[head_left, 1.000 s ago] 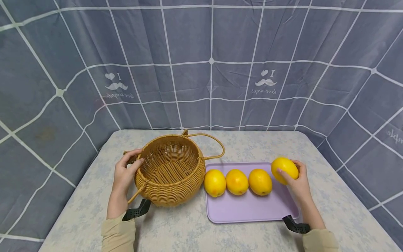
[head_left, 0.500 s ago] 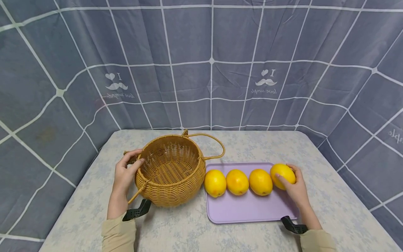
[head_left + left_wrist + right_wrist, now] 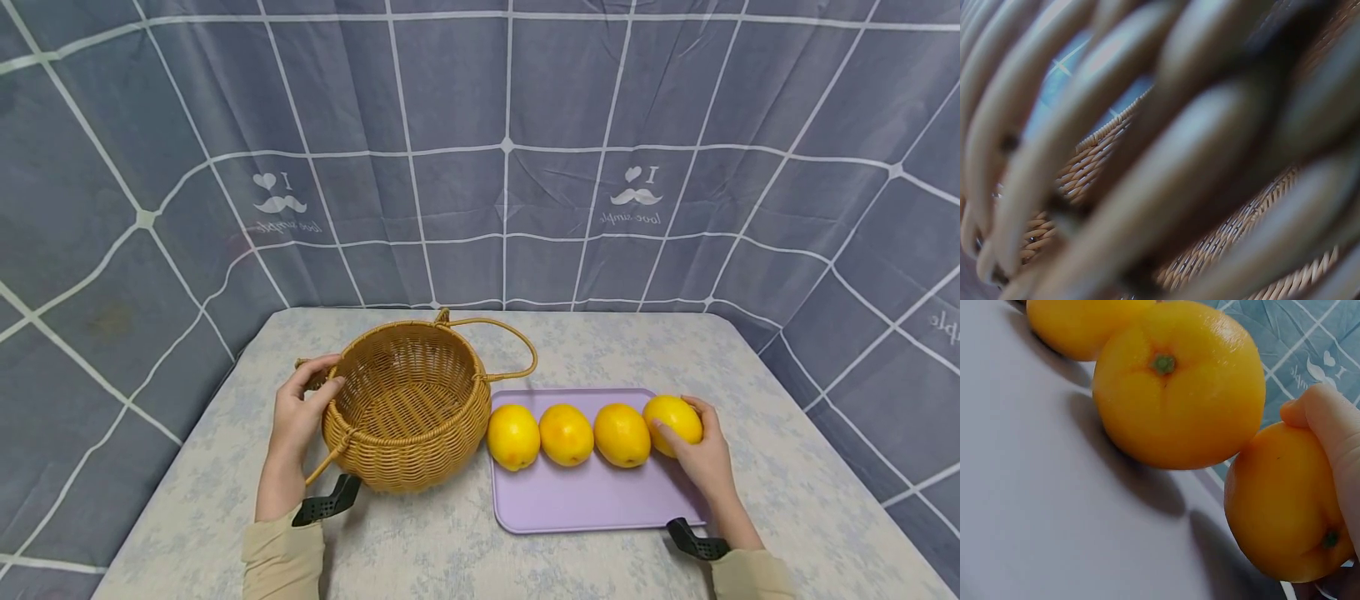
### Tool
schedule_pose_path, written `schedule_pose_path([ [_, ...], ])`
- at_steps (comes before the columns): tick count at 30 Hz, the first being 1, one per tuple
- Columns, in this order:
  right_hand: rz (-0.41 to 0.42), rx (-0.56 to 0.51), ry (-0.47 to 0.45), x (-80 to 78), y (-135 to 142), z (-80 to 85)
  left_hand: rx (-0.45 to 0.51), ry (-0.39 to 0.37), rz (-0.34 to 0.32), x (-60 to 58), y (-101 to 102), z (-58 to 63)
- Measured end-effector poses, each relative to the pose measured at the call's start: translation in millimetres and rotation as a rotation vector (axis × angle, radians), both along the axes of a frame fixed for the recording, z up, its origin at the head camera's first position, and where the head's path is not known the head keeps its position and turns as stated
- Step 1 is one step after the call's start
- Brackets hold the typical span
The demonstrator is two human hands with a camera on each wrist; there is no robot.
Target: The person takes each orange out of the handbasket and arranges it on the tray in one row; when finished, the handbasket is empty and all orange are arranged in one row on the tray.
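Observation:
My left hand (image 3: 295,417) grips the left rim of a round brown wicker basket (image 3: 412,458), thumb over the rim. Nothing lies in the basket. Its blurred weave (image 3: 1166,169) fills the left wrist view, and the hand does not show there. At the right end of a lilac tray (image 3: 592,504), my right hand (image 3: 703,454) holds a yellow-orange orange (image 3: 674,425) between thumb and fingers. In the right wrist view the held orange (image 3: 1282,500) touches the neighbouring orange (image 3: 1179,387). Several oranges stand in a row along the tray's back half.
One wicker handle (image 3: 517,333) of the basket sticks out to the right, behind the tray's left corner. A pale patterned cloth covers the table (image 3: 420,550). A grey-blue gridded curtain (image 3: 465,200) hangs behind and at both sides.
My right hand has brought its orange down and slightly left, to the right end of the row on the tray. The left hand and basket have stayed in place.

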State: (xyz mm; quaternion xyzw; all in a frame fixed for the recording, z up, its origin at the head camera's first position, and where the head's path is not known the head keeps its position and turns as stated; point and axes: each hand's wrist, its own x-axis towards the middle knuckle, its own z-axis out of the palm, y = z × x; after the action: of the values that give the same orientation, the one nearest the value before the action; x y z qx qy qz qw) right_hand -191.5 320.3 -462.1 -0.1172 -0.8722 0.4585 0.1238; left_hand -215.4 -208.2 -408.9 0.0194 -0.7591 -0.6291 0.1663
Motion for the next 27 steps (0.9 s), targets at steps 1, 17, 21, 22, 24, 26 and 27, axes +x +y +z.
schedule_pose_path([
  [1,-0.001,0.003,0.001,0.0,0.2,-1.0,-0.001,0.0,0.001,-0.1,0.1,0.0],
  [17,0.033,0.075,-0.018,0.2,2.4,-7.3,0.002,0.013,-0.01,-0.6,0.6,-0.2],
  [21,0.051,0.087,-0.013,-0.5,2.5,-7.4,0.002,0.007,-0.007,-0.6,0.4,-0.1],
  [22,0.055,0.088,-0.01,-0.7,2.5,-7.5,0.002,0.005,-0.006,-0.5,0.4,0.0],
  [24,0.06,0.092,0.0,-1.0,2.2,-7.6,0.003,0.0,-0.004,-0.4,0.3,0.1],
  [26,0.06,0.093,0.008,-1.3,2.0,-7.8,0.005,-0.007,-0.005,-0.3,0.2,0.3],
  [27,0.059,0.094,0.01,-1.2,2.0,-8.0,0.006,-0.009,-0.005,-0.3,0.2,0.3],
])
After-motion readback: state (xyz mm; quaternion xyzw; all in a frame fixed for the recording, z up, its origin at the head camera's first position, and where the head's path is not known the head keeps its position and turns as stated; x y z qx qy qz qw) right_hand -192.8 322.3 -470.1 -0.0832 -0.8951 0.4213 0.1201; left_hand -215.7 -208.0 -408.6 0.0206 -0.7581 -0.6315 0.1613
